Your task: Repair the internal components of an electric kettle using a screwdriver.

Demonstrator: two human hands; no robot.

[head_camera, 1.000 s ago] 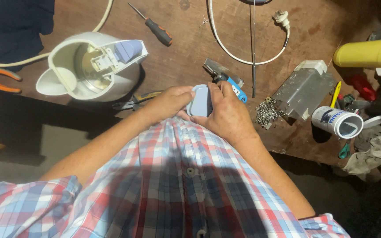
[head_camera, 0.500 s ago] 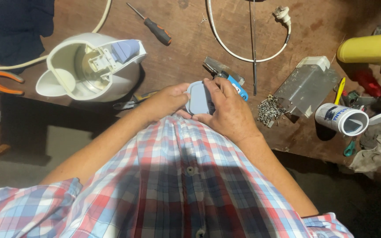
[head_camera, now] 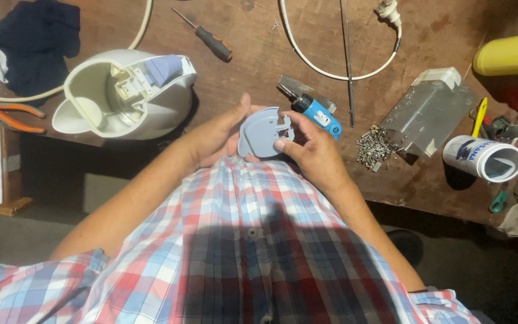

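At centre frame, left hand (head_camera: pixel 214 135) and right hand (head_camera: pixel 310 147) both grasp a grey-blue plastic cover (head_camera: pixel 262 132), seemingly just above the bench (head_camera: pixel 259 66)

Grey-blue disc (head_camera: pixel 260 132) in my fingers. White kettle body (head_camera: pixel 124 96) at ten o'clock, pale lilac insert. Blue tool (head_camera: pixel 318 114) at one o'clock. Orange-black screwdriver (head_camera: pixel 205 36) at eleven. My shirt (head_camera: pixel 253 240): red-blue-white plaid.

The grey-blue plastic disc (head_camera: pixel 261 133) now faces up, no longer edge-on. Beside the blue tool (head_camera: pixel 318 113), the left thumb (head_camera: pixel 239 110) has lifted clear.
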